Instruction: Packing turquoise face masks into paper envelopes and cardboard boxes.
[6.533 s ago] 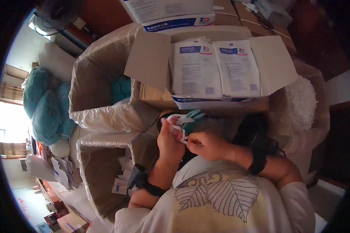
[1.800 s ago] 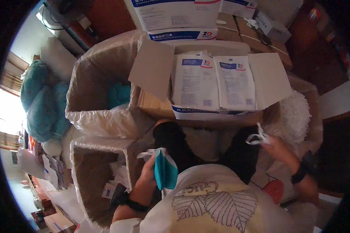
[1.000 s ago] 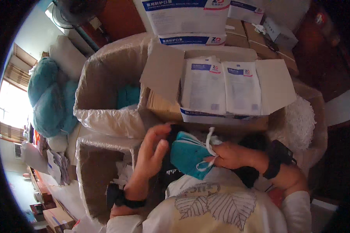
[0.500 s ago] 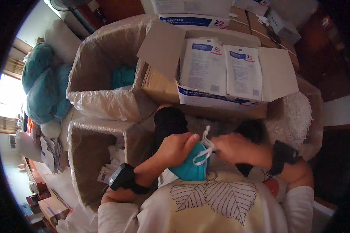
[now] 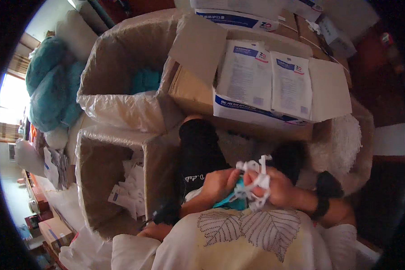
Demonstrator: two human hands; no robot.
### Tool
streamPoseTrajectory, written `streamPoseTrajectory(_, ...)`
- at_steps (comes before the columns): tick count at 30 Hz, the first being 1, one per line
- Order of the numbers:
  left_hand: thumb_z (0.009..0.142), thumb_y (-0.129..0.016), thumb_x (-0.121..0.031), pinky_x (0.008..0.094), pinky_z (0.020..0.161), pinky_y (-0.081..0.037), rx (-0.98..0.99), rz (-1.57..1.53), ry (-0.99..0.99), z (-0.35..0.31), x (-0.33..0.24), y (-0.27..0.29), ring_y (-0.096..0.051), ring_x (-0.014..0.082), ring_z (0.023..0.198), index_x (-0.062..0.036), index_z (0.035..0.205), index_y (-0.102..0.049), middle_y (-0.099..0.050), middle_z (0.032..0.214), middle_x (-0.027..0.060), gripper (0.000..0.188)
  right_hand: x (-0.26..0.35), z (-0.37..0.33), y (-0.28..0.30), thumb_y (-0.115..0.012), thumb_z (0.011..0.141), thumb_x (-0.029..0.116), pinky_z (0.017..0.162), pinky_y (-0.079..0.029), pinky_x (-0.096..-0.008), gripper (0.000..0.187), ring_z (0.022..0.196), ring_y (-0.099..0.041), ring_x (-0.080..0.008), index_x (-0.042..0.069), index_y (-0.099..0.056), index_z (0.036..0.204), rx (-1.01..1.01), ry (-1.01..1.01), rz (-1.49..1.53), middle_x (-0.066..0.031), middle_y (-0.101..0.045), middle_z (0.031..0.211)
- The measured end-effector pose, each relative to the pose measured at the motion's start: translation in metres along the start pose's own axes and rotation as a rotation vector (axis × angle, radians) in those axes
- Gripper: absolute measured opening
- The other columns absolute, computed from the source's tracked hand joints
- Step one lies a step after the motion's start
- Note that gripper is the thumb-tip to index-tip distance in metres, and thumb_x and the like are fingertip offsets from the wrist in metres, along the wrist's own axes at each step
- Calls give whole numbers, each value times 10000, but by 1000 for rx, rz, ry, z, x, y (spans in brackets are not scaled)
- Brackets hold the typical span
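Observation:
Close in front of my chest, my left hand (image 5: pixel 219 183) is closed with thumb and fingers pinched on a teal face mask (image 5: pixel 236 203). My right hand (image 5: pixel 278 188) grips a tangle of white elastic straps (image 5: pixel 259 180), which hangs over the mask's upper part. The two hands almost meet. Much of the mask is hidden by the straps, my fingers and my shirt. Whether the straps are fastened to the mask I cannot tell.
Ahead stands an open carton (image 5: pixel 252 110) packed with white mask pouches (image 5: pixel 246 74). Left of it, a plastic-lined box (image 5: pixel 121 108) holds teal masks (image 5: pixel 146 81). A nearer lined box (image 5: pixel 101 180) contains white packets (image 5: pixel 128 191). White cords (image 5: pixel 344 139) fill a bag at right.
The straps now bunch up between both hands instead of dangling from the mask. My right hand has moved slightly right and lower, my left hand lower. The view has shifted slightly.

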State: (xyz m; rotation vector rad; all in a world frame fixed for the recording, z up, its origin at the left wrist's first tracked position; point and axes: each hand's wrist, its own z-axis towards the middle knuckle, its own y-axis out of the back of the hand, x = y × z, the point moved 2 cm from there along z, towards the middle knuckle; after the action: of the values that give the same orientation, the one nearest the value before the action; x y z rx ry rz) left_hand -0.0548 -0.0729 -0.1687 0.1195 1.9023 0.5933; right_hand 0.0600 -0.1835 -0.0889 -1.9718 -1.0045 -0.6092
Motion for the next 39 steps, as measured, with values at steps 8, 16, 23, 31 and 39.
streamPoseTrajectory(8,875,-415,-303,427,589,-459,-11,-29,-224,8,-41,-5,-572,340,685,-95,811,-592,-596,732,142,281,34,-51,11,-440,899,203,508,-312,-196,170,577,-406,-52,63,-535,880,-28,-255,-149,26,-464,661)
streamPoseTrajectory(16,908,-356,-371,323,675,-436,-249,-597,559,-13,85,-12,-555,166,652,-15,783,-597,-601,693,76,448,52,-118,104,-397,865,226,486,-408,-252,235,538,-492,-117,48,-528,942,-549,-258,313,-24,-534,676)
streamPoseTrajectory(23,883,-311,-516,309,667,-457,-645,-1429,608,47,50,58,-516,160,727,-117,943,-525,-528,861,38,457,-25,-67,147,-487,837,149,489,-407,-280,164,544,-479,-101,67,-538,970,-713,-58,225,-13,-505,634)
streamPoseTrajectory(31,882,-366,-411,356,781,-450,-920,-1330,-16,117,111,300,-552,197,869,-48,990,-568,-566,943,102,429,-1,-134,224,-503,828,242,607,-422,-265,227,653,-492,-111,63,-534,962,-859,231,-234,-5,-529,738)
streamPoseTrajectory(39,874,-400,-344,339,773,-432,-1107,-935,251,167,193,410,-534,190,839,-40,1014,-554,-553,931,85,368,90,-273,320,-562,794,281,758,-410,-245,400,845,-507,-97,15,-530,1091,-1421,38,-924,-22,-567,974)
